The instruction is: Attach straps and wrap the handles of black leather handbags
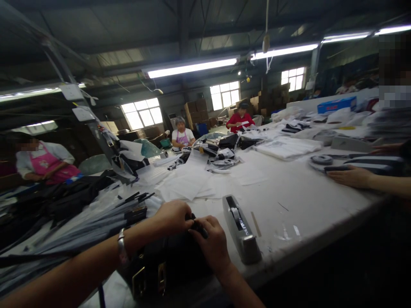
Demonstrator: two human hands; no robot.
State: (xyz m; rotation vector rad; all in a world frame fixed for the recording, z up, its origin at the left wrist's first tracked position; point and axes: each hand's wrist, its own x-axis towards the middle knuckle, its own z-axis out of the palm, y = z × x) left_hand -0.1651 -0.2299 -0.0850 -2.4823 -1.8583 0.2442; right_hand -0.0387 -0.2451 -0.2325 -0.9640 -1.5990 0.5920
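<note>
A black bag [180, 263] with gold-coloured buckles [138, 280] lies at the table's near edge, its lower part lost in shadow. Above it my left hand [175, 218], with a silvery band on the wrist, pinches a small dark piece that looks like part of the bag's strap. My right hand [212, 241] closes its fingers on the same dark strap piece [199, 227] from the other side. Both hands are close together, fingertips almost touching. Just right of my right hand stands a grey tape dispenser [241, 229].
White paper sheets [186, 182] and black items are spread across the white table [295, 201]. Bluish-grey fabric pieces [64, 252] lie at left. A co-worker's hand [351, 176] rests on striped material at right. Other people sit along the far side.
</note>
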